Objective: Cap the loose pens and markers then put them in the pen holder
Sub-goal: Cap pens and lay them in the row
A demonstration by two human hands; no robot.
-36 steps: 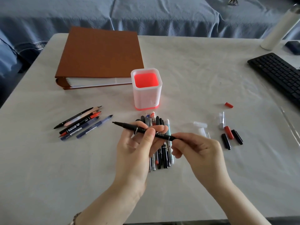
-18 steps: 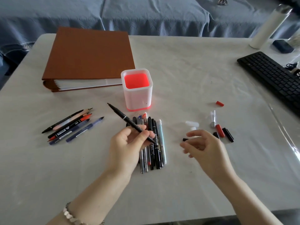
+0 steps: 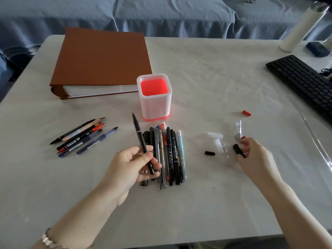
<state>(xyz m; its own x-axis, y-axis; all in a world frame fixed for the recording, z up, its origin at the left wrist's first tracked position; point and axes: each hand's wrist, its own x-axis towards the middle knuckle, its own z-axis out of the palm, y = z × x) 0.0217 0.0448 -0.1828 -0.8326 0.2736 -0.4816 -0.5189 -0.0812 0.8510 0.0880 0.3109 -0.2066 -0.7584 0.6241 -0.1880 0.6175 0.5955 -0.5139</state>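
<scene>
The left hand grasps a black pen by its lower barrel, with the pointed tip aimed at the far edge of the table. It is held over the near end of a row of pens lying side by side at mid-table. White lettering runs along two black barrels in the row, too small to read. Toward the right edge, the right hand pinches a black cap among loose caps: a second black cap, clear caps and a red cap. The white pen holder stands upright just beyond the row, its red floor visible. Uncapped pens with illegible labels lie toward the left edge.
</scene>
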